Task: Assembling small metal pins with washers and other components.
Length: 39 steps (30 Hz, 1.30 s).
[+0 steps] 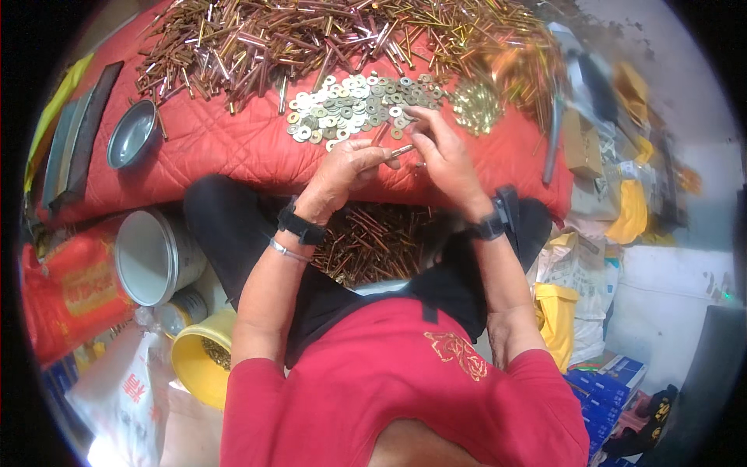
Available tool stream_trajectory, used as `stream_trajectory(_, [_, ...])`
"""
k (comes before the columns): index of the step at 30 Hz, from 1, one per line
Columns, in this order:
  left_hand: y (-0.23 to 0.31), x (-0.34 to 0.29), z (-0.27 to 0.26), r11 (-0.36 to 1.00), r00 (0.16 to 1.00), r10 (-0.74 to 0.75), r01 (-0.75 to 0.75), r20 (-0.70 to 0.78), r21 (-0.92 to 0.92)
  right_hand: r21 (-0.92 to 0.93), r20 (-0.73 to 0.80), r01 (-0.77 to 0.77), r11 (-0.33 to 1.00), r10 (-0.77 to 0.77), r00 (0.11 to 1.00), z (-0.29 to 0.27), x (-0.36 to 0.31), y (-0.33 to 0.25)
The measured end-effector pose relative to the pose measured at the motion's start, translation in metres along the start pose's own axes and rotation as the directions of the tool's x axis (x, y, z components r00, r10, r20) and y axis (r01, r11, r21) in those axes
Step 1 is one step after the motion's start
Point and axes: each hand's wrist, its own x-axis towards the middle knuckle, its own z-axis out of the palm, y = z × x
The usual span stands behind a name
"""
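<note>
My left hand (348,170) pinches a short metal rod like a bolt (401,151) between thumb and fingers, its end pointing right. Close by, my right hand (443,152) has its fingers bent and apart, with the fingertips over the edge of the washers and the thumb near the rod's end. I cannot make out anything held in it. A spread of flat silver washers (350,109) lies just beyond both hands on the red quilted cloth (210,140). To their right is a pile of small yellowish metal parts (476,107), too blurred to name.
Long metal bolts (257,47) are heaped along the far side. A grey bowl (132,134) sits at the left. Between my legs is a mass of similar bolts (373,245). A white bucket (152,257) and a yellow bucket (194,358) stand at lower left.
</note>
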Motion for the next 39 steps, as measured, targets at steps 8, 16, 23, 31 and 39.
stream_trajectory(8, [0.000,0.001,-0.002,0.999,1.000,-0.016,0.016,0.002,-0.037,0.087,-0.103,-0.056,0.995,0.065,0.993,0.002,0.003,0.014])
stream_trajectory(16, [0.001,-0.001,0.001,0.998,0.999,-0.034,0.033,-0.002,-0.054,0.131,0.042,-0.328,0.936,0.325,0.945,-0.003,-0.001,0.000])
stream_trajectory(23, [0.000,-0.001,0.001,0.997,0.999,-0.033,0.035,0.023,-0.073,0.105,-0.036,-0.089,0.990,0.093,0.995,0.004,-0.003,0.004])
stream_trajectory(31, [-0.003,0.000,0.000,0.997,0.999,-0.044,0.044,0.012,-0.068,0.050,-0.039,-0.212,0.976,0.214,0.976,0.006,-0.004,0.004])
stream_trajectory(39, [-0.004,0.001,-0.002,0.994,0.997,-0.061,0.064,0.037,-0.090,0.028,-0.118,0.034,0.999,-0.031,0.993,0.012,-0.005,0.006])
